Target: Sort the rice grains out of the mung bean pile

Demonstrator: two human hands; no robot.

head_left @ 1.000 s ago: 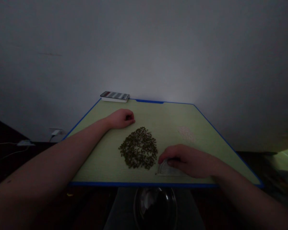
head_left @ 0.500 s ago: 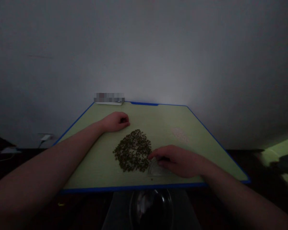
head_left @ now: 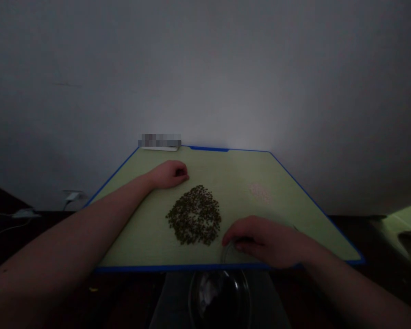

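Green beans [head_left: 194,215] pile just left of the right hand [head_left: 265,242], curled over a clear plastic piece [head_left: 229,253], its grip unclear. The left hand [head_left: 171,175] rests closed beyond them.

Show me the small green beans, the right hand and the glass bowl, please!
small green beans [head_left: 193,214]: head view, middle of the pile.
right hand [head_left: 265,242]: head view, back of the hand.
glass bowl [head_left: 220,273]: head view, top rim.

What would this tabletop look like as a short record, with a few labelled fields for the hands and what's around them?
Left hand: curled, resting on the green board
Right hand: curled over a clear curved piece
Between hands: mound of small dark green beans
Farther right: patch of pale grains
Below near edge: glass bowl
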